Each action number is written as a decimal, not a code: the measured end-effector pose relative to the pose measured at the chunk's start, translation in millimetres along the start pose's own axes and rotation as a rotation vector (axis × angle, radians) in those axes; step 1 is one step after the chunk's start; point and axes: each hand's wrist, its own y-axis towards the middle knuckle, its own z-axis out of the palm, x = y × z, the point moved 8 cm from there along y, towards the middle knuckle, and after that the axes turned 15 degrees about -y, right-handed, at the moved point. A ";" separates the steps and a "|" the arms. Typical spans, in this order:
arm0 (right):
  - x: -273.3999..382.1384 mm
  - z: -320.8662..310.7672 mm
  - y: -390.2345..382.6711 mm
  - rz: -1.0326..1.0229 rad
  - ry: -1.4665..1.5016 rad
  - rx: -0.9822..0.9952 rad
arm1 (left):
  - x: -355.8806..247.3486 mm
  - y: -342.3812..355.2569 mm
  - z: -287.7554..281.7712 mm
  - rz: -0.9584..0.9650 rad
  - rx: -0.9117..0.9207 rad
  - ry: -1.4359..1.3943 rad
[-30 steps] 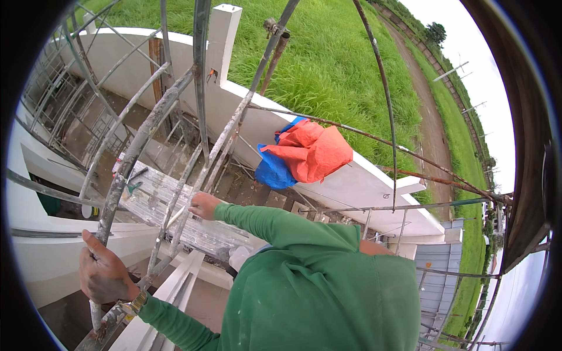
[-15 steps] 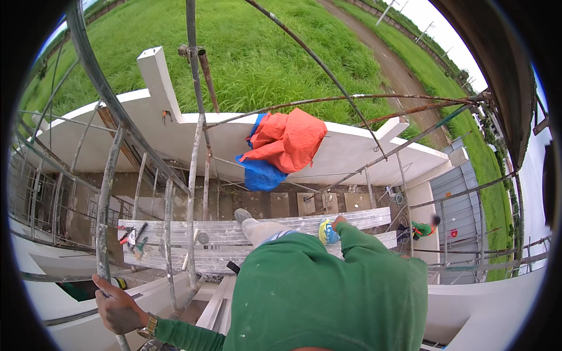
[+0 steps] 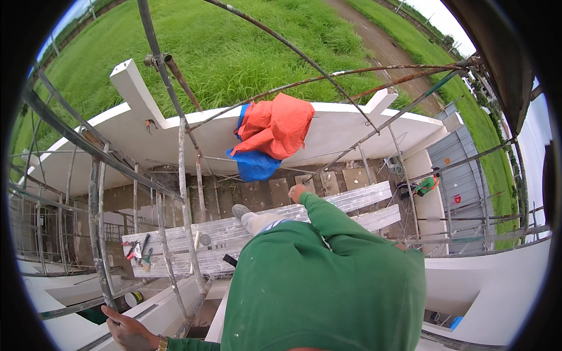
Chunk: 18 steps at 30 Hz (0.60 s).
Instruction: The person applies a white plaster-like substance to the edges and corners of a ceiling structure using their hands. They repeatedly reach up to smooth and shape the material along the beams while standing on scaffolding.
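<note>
The person fills the near view at six o'clock in a green top, seen from above. Their left hand (image 3: pixel 130 331), at seven o'clock, has its fingers curled round a grey, rust-flecked scaffold pole (image 3: pixel 98 245) that rises to about nine o'clock, dull and scuffed along its length. The right hand (image 3: pixel 297 192), near the centre, is stretched out over the plank deck (image 3: pixel 351 202); it looks loosely closed, and I cannot tell whether it holds anything or touches the boards. A grey shoe (image 3: pixel 240 210) sits on the deck just left of that hand. At eight o'clock a few tools (image 3: pixel 138 253) with red handles lie on the planks.

Farther out, an orange cloth (image 3: pixel 275 126) over a blue one (image 3: pixel 253 165) hangs on the white wall (image 3: pixel 345 131) at twelve o'clock. At three o'clock, well below, another person in green and orange (image 3: pixel 426 185) stands by the wall. Grass (image 3: pixel 234 52) lies beyond.

Half a second ago the right arm was tucked close to the body with the hand near the chest; now it reaches forward past the shoe. The left hand has stayed on its pole, slightly lower in view.
</note>
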 end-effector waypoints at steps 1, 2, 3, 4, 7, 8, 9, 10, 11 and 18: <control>4.6 -10.9 7.9 0.004 -0.082 -0.017 | 4.5 0.3 0.0 -0.008 0.012 -0.019; 3.4 -8.7 16.3 0.016 -0.158 -0.026 | 5.1 1.1 1.4 0.021 -0.041 -0.001; -0.6 -6.8 22.9 0.029 -0.232 -0.034 | -5.5 -0.4 -0.9 0.203 -0.208 0.094; -5.9 -8.1 25.1 0.078 -0.154 -0.083 | -19.7 -8.7 -5.7 0.377 -0.380 0.194; -20.1 -7.2 22.7 0.175 0.015 -0.183 | -32.3 -21.2 -9.7 0.608 -0.606 0.295; -20.3 -5.9 20.3 0.174 0.027 -0.185 | -28.8 -21.8 -11.4 0.592 -0.613 0.308; -43.4 0.7 13.9 0.206 0.035 -0.195 | -27.4 -20.1 -5.0 0.588 -0.602 0.293; -64.3 7.6 9.7 0.233 0.051 -0.191 | -25.8 -18.8 0.8 0.584 -0.592 0.279; -84.0 14.2 6.3 0.262 0.067 -0.188 | -24.6 -17.6 6.7 0.580 -0.582 0.264; -89.4 4.5 -23.9 0.322 0.251 -0.246 | -22.8 -20.7 -1.3 0.613 -0.678 0.277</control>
